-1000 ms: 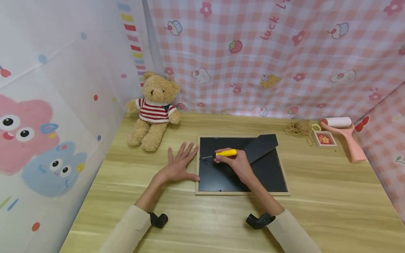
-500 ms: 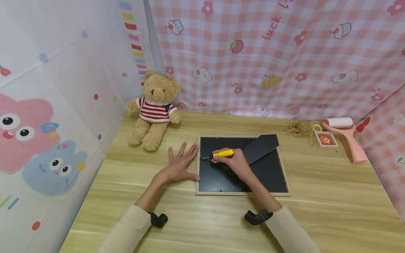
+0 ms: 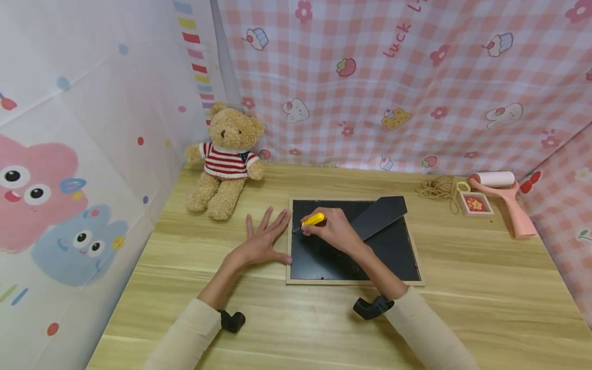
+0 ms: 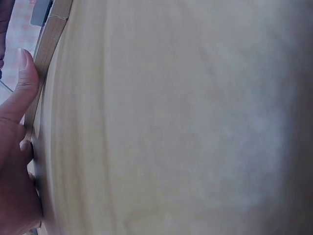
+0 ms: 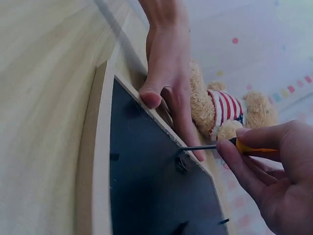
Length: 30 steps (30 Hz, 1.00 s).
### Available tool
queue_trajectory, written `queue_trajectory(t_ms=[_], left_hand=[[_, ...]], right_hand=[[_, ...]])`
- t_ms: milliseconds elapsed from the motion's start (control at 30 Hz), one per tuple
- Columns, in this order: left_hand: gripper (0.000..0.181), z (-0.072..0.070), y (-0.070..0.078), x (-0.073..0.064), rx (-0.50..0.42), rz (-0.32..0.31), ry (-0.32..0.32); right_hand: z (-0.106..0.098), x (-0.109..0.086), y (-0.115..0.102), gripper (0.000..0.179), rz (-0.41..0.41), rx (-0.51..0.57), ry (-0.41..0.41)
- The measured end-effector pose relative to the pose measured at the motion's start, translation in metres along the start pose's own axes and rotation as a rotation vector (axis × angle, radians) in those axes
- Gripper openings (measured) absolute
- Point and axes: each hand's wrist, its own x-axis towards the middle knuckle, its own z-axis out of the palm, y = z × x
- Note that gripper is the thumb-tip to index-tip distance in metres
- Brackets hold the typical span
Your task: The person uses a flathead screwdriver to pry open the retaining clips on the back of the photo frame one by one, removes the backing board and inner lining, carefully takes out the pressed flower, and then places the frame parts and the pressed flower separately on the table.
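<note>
A picture frame [image 3: 356,283] with a pale wooden rim lies back side up, showing its black backing board [image 3: 319,264]. A black stand leg [image 3: 381,218] slants across the board. My right hand [image 3: 339,228] pinches a yellow-handled screwdriver [image 3: 313,220]. In the right wrist view the screwdriver's metal shaft [image 5: 203,147] reaches the inside of the rim, close to a small black hanger [image 5: 183,163]. My left hand [image 3: 259,245] is spread beside the left rim, with its thumb and fingertips against it. In the left wrist view the thumb [image 4: 24,83] lies along the rim.
A teddy bear [image 3: 226,164] in a striped shirt sits behind the left hand. At the back right of the wooden table [image 3: 472,308] lie twine [image 3: 437,187], a small framed box [image 3: 476,204] and a pink roller [image 3: 513,205]. Curtains hang behind and at the sides.
My right hand has moved left with the screwdriver, and its handle now tilts more steeply, the tip at the left rim. The left hand has stayed in place.
</note>
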Motion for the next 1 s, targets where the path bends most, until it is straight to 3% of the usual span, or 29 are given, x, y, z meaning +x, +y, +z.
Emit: queue_trajectory(t_ms=[200, 300, 500, 767, 1000], left_hand=[[0.126, 0.003, -0.002, 0.001, -0.013, 0.014, -0.001], [0.127, 0.004, -0.003, 0.001, -0.009, 0.02, 0.0], [0.13, 0.0, -0.002, 0.002, -0.006, 0.018, -0.003], [0.125, -0.001, 0.001, 0.003, 0.003, 0.006, 0.004], [0.125, 0.002, -0.002, 0.003, 0.011, -0.003, 0.003]], right_hand=[[0.006, -0.018, 0.019, 0.028, 0.18, 0.281, 0.095], [0.009, -0.025, 0.027, 0.029, 0.181, 0.335, 0.131], [0.009, -0.02, 0.022, 0.023, 0.077, 0.158, 0.132], [0.001, 0.003, -0.01, 0.016, -0.04, -0.046, 0.007], [0.002, 0.01, -0.02, 0.017, -0.117, -0.156, -0.086]])
